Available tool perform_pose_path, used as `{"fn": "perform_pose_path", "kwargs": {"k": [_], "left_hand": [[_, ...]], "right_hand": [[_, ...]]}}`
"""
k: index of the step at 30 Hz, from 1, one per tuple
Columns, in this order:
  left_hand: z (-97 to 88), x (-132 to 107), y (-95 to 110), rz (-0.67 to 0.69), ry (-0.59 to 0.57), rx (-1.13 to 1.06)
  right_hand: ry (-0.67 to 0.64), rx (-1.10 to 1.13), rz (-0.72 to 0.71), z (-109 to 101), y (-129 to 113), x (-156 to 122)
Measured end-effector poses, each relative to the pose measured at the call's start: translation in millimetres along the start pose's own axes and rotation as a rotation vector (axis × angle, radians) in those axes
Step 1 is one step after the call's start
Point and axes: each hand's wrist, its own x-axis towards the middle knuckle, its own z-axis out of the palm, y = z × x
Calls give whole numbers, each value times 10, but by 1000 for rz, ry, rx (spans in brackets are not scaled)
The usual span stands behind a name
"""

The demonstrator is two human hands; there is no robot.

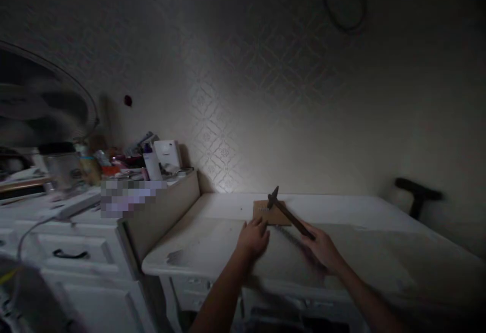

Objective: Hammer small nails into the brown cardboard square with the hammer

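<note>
A small brown board [276,215] lies flat on the white desk top [212,244] near the wall. My left hand [253,237] rests on the desk with its fingertips at the board's near left edge. My right hand [322,249] grips the handle of a dark hammer [288,213]. The hammer's head hangs just above the board's far side. The room is dim and the picture is blurred.
A white drawer unit [76,252] stands to the left, crowded with bottles, a white box [167,153] and other small items. A fan guard [45,95] fills the far left. A dark handle-like object [417,194] sits at the right by the patterned wall.
</note>
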Motion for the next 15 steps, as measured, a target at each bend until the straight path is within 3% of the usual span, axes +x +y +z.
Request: {"fn": "perform_pose_path", "kwargs": {"k": [15], "left_hand": [[18,11,-10,-1,-12,4]], "right_hand": [[13,-14,-2,11,53,13]]}}
